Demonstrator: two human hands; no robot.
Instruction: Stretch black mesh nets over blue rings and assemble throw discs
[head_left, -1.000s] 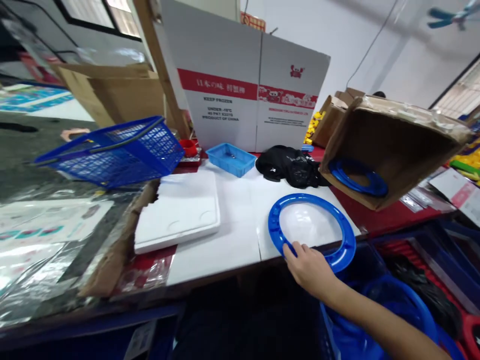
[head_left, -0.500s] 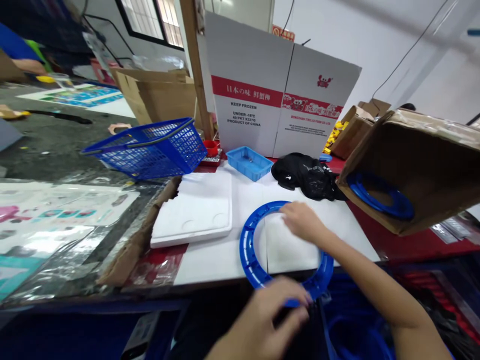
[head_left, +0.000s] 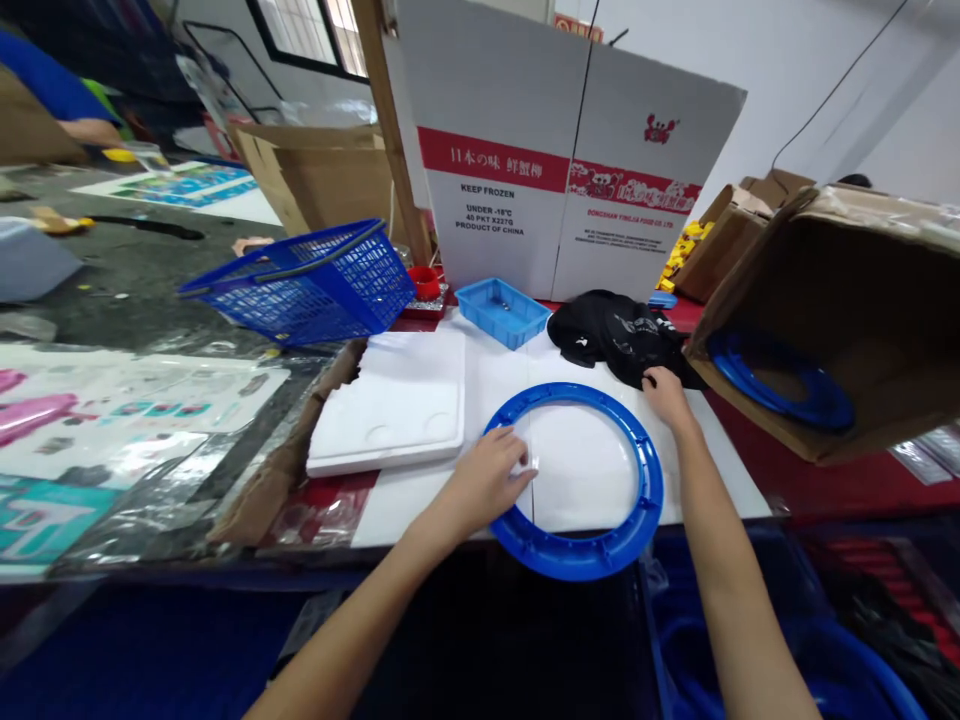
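- White sheets covered the table [head_left: 420, 510], where the blue ring [head_left: 577, 550] lay flat.
- Its left rim was pinned under the left hand [head_left: 487, 478], fingers loosely spread.
- Its far-right rim was touched by the right hand [head_left: 666, 392], gripping nothing.

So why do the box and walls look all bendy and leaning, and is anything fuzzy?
In the head view the wide lens bends things: the white carton and the brown box lean outward near the edges. The blue ring, left hand and right hand look sharp; the far left corner is smeared. Soft glare shines on the plastic sheets.
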